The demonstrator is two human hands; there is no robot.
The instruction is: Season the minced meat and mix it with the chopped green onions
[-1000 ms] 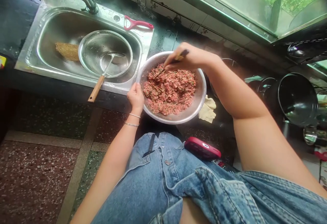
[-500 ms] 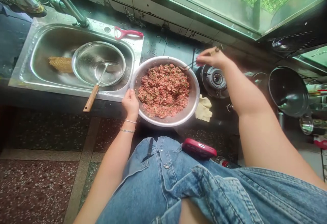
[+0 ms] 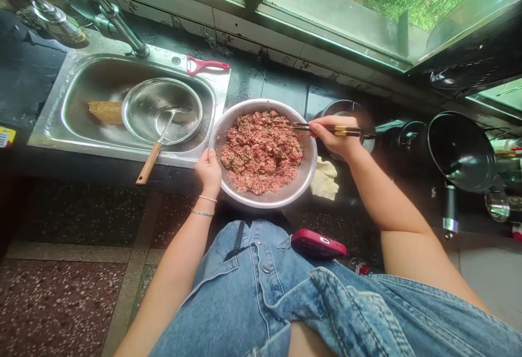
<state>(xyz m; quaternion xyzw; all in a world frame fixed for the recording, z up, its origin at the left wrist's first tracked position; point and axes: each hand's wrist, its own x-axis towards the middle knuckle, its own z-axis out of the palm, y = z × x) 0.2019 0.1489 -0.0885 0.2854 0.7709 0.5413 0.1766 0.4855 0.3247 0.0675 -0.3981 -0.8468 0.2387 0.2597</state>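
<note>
A wide metal bowl point(image 3: 309, 167) holds minced meat point(image 3: 261, 153) flecked with green bits. My left hand point(image 3: 209, 171) grips the bowl's left rim, the thumb on top. Closed around a pair of chopsticks point(image 3: 346, 130), my right hand point(image 3: 335, 135) is at the bowl's right edge. The chopstick tips reach into the upper right of the meat. A pale folded cloth or similar soft piece point(image 3: 324, 179) lies to the right of the bowl, below my right hand.
To the left is a steel sink point(image 3: 44, 129) with a metal basin point(image 3: 126, 108), a wooden-handled spatula point(image 3: 150, 162) and a sponge point(image 3: 105, 112). A red peeler point(image 3: 207, 66) rests on the sink's back rim. At right stand a gas burner point(image 3: 340, 108) and a dark pan point(image 3: 460, 150).
My right hand has come lower and turned, so the chopsticks now lie nearly level with their tips in the meat. My left hand stays on the rim. The view has shifted slightly.
</note>
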